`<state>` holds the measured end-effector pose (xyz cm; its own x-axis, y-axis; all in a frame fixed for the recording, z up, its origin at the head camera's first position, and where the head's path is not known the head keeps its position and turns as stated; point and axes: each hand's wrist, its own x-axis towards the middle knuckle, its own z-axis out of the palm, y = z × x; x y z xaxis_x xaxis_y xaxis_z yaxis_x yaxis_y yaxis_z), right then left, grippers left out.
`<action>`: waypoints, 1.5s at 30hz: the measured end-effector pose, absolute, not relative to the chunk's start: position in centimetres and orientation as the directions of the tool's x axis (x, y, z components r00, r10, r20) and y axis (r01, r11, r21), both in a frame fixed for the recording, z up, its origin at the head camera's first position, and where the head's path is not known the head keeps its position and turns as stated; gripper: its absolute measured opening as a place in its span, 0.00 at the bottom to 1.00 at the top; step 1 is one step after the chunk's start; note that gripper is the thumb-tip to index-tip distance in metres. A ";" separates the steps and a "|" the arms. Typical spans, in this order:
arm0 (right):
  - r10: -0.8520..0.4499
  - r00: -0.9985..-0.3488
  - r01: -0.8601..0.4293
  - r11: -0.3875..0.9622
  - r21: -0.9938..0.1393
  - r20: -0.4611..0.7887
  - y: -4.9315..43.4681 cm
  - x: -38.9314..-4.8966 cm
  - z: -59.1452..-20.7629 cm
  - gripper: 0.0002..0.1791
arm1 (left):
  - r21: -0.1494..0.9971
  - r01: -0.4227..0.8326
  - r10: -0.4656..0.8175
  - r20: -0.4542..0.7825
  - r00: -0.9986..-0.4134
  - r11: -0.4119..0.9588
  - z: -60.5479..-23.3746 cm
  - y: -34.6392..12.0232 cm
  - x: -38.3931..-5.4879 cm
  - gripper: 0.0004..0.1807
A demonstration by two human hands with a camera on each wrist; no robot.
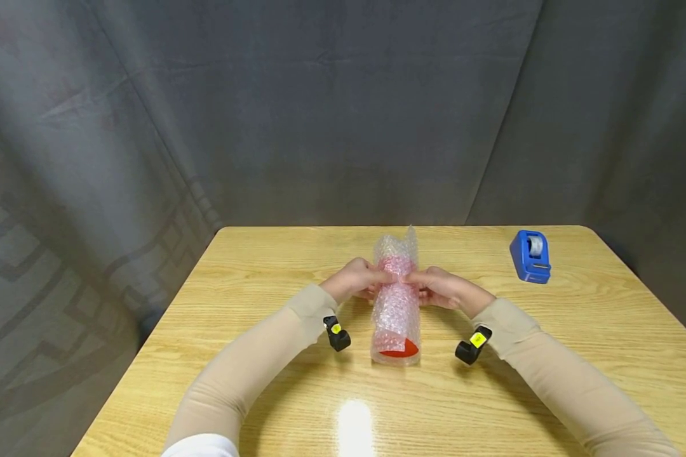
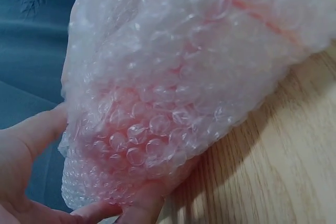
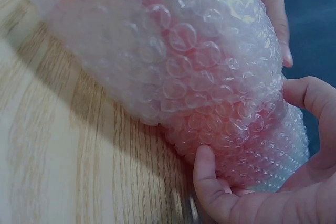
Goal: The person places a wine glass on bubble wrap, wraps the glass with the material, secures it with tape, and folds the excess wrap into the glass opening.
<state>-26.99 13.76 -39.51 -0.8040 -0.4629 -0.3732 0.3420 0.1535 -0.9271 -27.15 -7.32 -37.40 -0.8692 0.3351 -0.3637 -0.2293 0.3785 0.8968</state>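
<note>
A roll of clear bubble wrap [image 1: 396,311] lies lengthwise at the middle of the wooden table, wrapped around something pink and red. At its near end a bit of the red item [image 1: 407,349] shows; the rest is veiled by the bubbles. My left hand [image 1: 356,279] grips the roll from the left, thumb on top and fingers curled against its side. From the right, my right hand [image 1: 443,290] grips it likewise, and the thumbs nearly meet on top. In the right wrist view, the right fingers [image 3: 206,169] curl against the lower side of the bubble wrap [image 3: 184,77].
A blue tape dispenser [image 1: 530,270] with a roll of clear tape [image 1: 535,246] stands at the back right of the table [image 1: 297,412]. Behind the table's far edge hangs a grey curtain [image 1: 331,114]. Each wrist carries a small black camera mount [image 1: 337,334].
</note>
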 end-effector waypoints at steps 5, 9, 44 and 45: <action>-0.458 -0.806 0.341 0.158 -0.927 -0.375 13.8 -27.0 -39.6 0.07 | 0.890 -0.241 0.308 -0.371 -0.876 0.386 -37.6 -7.1 -27.2 0.16; -0.465 -0.805 0.333 0.161 -0.929 -0.368 13.8 -26.9 -39.4 0.07 | 0.888 -0.267 0.294 -0.386 -0.874 0.374 -37.7 -6.9 -27.1 0.19; -0.439 -0.806 0.338 0.208 -0.918 -0.397 13.3 -27.2 -39.2 0.28 | 0.925 -0.233 0.381 -0.341 -0.860 0.301 -37.9 -6.5 -26.3 0.20; -0.436 -0.807 0.339 0.209 -0.917 -0.398 13.2 -27.2 -39.2 0.27 | 0.925 -0.238 0.378 -0.342 -0.860 0.295 -37.9 -6.4 -26.3 0.21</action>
